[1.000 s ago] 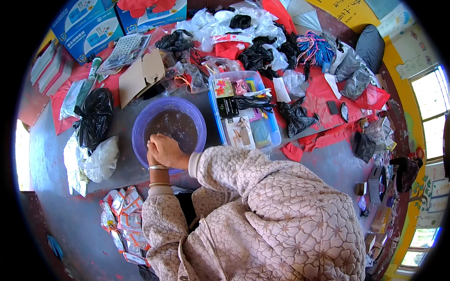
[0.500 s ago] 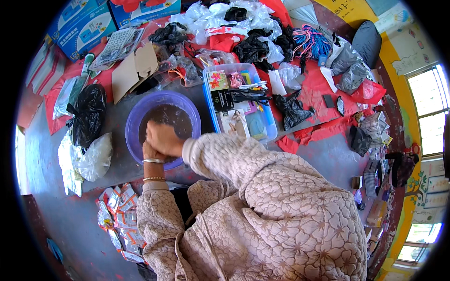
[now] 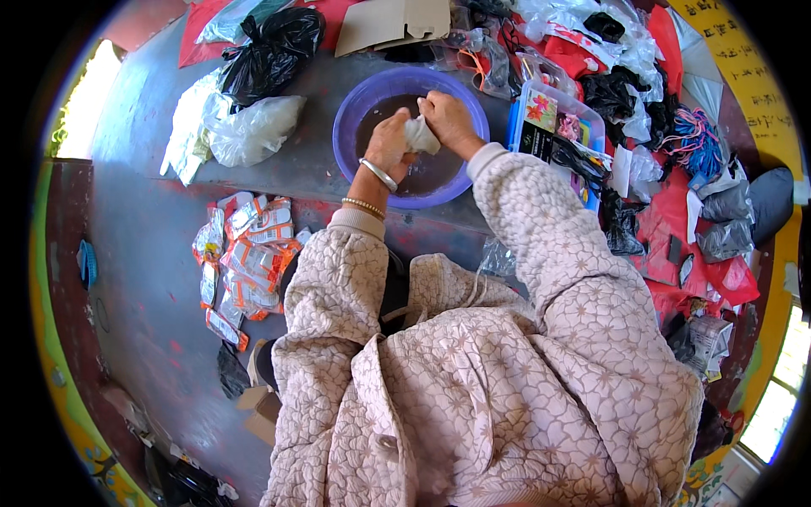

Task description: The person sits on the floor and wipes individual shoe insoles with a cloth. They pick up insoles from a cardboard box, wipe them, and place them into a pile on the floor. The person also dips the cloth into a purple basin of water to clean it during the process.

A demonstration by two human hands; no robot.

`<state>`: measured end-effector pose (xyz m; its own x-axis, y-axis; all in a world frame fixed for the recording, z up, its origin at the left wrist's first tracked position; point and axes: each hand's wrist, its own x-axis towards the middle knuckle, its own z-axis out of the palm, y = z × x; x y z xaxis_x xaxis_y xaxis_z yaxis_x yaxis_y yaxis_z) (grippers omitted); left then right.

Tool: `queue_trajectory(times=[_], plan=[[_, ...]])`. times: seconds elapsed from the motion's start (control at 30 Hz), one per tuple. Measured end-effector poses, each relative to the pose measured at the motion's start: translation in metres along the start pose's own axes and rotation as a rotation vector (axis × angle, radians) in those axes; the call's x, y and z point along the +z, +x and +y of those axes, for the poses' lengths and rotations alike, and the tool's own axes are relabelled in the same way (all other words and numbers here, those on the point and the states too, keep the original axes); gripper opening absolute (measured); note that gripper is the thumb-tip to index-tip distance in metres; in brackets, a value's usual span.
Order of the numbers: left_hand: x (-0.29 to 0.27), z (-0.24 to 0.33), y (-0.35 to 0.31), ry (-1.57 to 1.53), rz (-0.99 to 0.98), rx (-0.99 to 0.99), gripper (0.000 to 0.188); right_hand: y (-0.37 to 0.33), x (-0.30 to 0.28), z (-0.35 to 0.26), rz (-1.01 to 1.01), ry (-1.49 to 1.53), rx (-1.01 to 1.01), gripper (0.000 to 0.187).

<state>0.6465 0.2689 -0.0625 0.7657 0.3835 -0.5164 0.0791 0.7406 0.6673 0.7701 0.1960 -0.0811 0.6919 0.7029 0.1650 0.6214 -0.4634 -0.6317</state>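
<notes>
A purple plastic basin [image 3: 345, 144] holds murky brownish water [image 3: 431, 182]. Above that water, a small bunched whitish cloth [image 3: 421, 136] stretches between my two hands. My left hand [image 3: 389, 144], with a silver bangle and a beaded bracelet at its wrist, is closed on the cloth's left side. Fingers curled, my right hand [image 3: 452, 122] grips its other side near the basin's right rim. Both sleeves are quilted beige.
Right of the basin stands a clear blue bin [image 3: 598, 127] of small goods. A black plastic bag [image 3: 272, 52] and a whitish bag [image 3: 253, 131] lie to the left. Several orange-and-white packets [image 3: 253, 262] are heaped on the lower level. Cardboard [image 3: 393, 24] lies behind.
The view has swung, so the basin appears farther right and higher. My hands, earlier pressed together with the right over the left, are now slightly apart, showing the cloth between them.
</notes>
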Motion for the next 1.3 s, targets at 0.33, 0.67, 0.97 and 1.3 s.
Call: queue_trajectory(times=[0.33, 0.67, 0.97, 1.3], plan=[[-0.009, -0.012, 0.0, 0.1, -0.1, 0.371, 0.046, -0.003, -0.061, 0.021, -0.572, 1.308, 0.591, 0.022], [-0.006, -0.005, 0.001, 0.514, -0.074, 0.421, 0.03, 0.001, -0.081, -0.019, -0.479, 0.975, 0.501, 0.021], [0.0, -0.004, 0.0, 0.227, 0.113, 0.329, 0.03, 0.002, -0.067, -0.025, -0.268, 0.925, 0.277, 0.017], [-0.018, 0.003, 0.003, -0.256, 0.121, 0.134, 0.028, 0.002, -0.076, -0.012, -0.5, 1.078, 0.354, 0.037]])
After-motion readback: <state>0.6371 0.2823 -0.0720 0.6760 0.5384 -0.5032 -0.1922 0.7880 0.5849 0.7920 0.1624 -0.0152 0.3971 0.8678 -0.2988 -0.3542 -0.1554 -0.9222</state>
